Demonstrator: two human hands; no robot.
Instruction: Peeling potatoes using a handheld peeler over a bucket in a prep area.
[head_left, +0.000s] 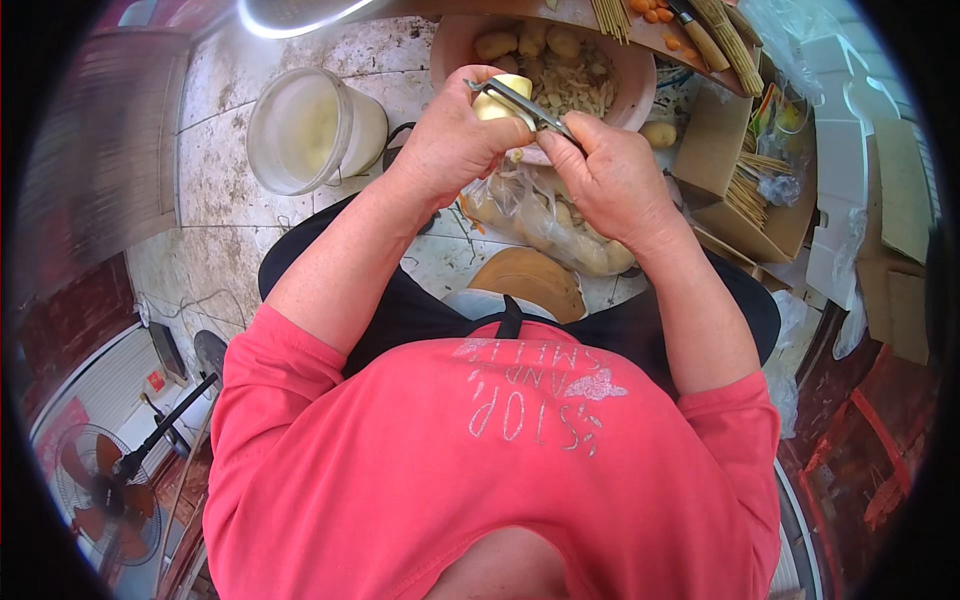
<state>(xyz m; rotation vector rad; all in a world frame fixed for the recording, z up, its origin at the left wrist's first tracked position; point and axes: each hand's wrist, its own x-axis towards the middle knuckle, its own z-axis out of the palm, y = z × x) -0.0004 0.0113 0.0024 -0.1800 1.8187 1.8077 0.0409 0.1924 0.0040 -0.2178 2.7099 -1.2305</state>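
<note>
My left hand (457, 135) grips a pale peeled potato (501, 97), its fingers wrapped around the far side. A metal vegetable peeler (517, 101) lies across the potato, and my right hand (611, 176) holds it by the handle. Both hands are above the near rim of a pink basin (639, 82). Peelings (574, 82) and several unpeeled potatoes (531, 39) lie inside it. Below my hands a clear plastic bag of potatoes (555, 221) rests on the floor.
A translucent bucket (364, 127) stands to the left on tiles. One loose potato (660, 134) lies right of the basin. Farther right is a cardboard box (780, 232) with wooden skewers (750, 184). A knife (697, 37) and carrot pieces (651, 10) lie on the board at the top.
</note>
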